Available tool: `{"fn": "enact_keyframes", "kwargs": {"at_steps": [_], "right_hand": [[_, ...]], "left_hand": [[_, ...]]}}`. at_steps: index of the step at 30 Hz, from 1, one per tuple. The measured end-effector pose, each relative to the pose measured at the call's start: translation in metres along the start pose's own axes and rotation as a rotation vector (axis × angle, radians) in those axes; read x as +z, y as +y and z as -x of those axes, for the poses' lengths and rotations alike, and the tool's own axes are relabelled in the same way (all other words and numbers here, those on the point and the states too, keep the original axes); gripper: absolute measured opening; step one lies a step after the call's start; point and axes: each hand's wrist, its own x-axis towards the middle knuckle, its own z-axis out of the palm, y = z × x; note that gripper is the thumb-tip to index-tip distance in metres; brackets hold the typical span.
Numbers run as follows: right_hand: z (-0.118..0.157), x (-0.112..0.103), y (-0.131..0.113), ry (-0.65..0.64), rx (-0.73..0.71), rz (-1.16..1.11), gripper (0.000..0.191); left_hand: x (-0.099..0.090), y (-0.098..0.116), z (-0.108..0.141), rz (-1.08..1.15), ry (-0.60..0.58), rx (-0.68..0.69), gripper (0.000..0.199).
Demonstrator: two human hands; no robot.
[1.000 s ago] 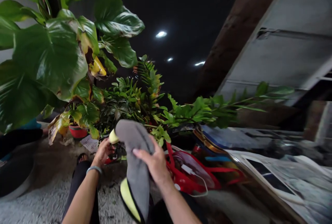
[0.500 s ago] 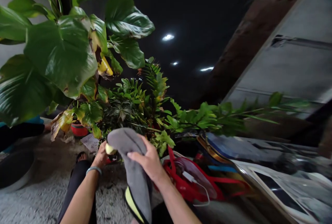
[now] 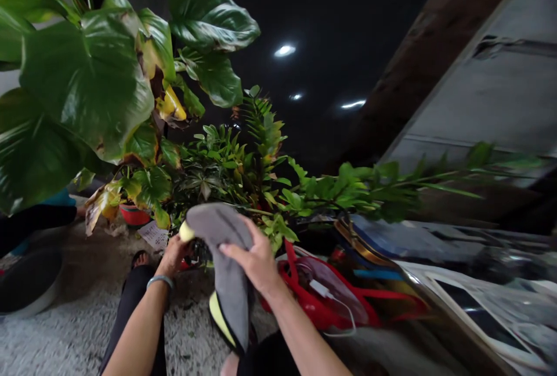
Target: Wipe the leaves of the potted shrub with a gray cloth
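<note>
A grey microfibre cloth point(image 3: 232, 283) with a yellow-green underside and dark edging hangs down in front of me, bunched along its length. My right hand point(image 3: 256, 263) is closed around its upper part, thumb across the grey face. At the cloth's far left end, where the yellow side shows, my left hand point(image 3: 176, 251) pinches it; the fingertips are partly hidden. A bluish-grey bangle point(image 3: 161, 279) circles the left wrist. Just beyond both hands stand leafy potted plants point(image 3: 217, 161), and a large broad-leaved plant point(image 3: 87, 80) rises on the left.
To the right sits a red bag point(image 3: 311, 300) with a white charger and cable point(image 3: 322, 289). Beyond it lie a framed tablet-like panel point(image 3: 478, 312) and plastic-wrapped items. A red pot point(image 3: 133, 215), a paper sheet point(image 3: 154, 235) and a dark basin point(image 3: 30, 283) are on the left. Another person's sleeve point(image 3: 56, 199) shows there.
The view has shifted slightly, with the plants sliding left and the right-hand items sliding right. Both hands keep hold of the cloth, its upper end now a little higher in view.
</note>
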Motion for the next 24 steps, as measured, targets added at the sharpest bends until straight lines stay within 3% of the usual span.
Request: {"fn": "enact_keyframes", "kwargs": {"at_steps": [2,4,7,10,12,14,17,19,21,24], "right_hand": [[-0.023,-0.014,-0.010,0.254,-0.029,-0.009,0.070],[-0.045,-0.020,-0.007,0.408,-0.026,0.047,0.070],[-0.047,-0.015,0.022,0.298,0.131,0.060,0.050],[-0.007,-0.005,0.048,0.123,0.267,0.007,0.029],[0.021,-0.003,0.046,0.061,0.271,-0.004,0.030],[0.032,-0.004,0.027,0.028,0.213,-0.044,0.042],[0.012,-0.006,-0.008,0.093,0.048,-0.114,0.059],[-0.012,-0.003,-0.016,0.150,-0.006,-0.143,0.062],[-0.026,0.006,-0.007,0.140,0.047,-0.139,0.056],[-0.015,0.023,0.018,0.034,0.214,-0.076,0.039]], "left_hand": [[-0.001,0.002,-0.001,-0.002,-0.023,0.005,0.041],[-0.001,0.003,-0.001,0.001,-0.022,0.006,0.041],[-0.002,0.005,0.001,0.003,0.003,0.005,0.043],[-0.004,0.005,0.001,0.005,0.007,0.005,0.046],[-0.007,0.005,-0.001,-0.004,-0.003,0.007,0.044],[-0.008,0.004,-0.003,-0.013,-0.016,0.013,0.043],[-0.008,0.002,-0.004,-0.004,-0.036,0.022,0.044],[-0.007,0.000,-0.003,0.007,-0.041,0.024,0.045],[-0.006,-0.001,-0.002,0.014,-0.041,0.030,0.045],[-0.009,-0.001,0.000,0.009,-0.051,0.029,0.040]]}}
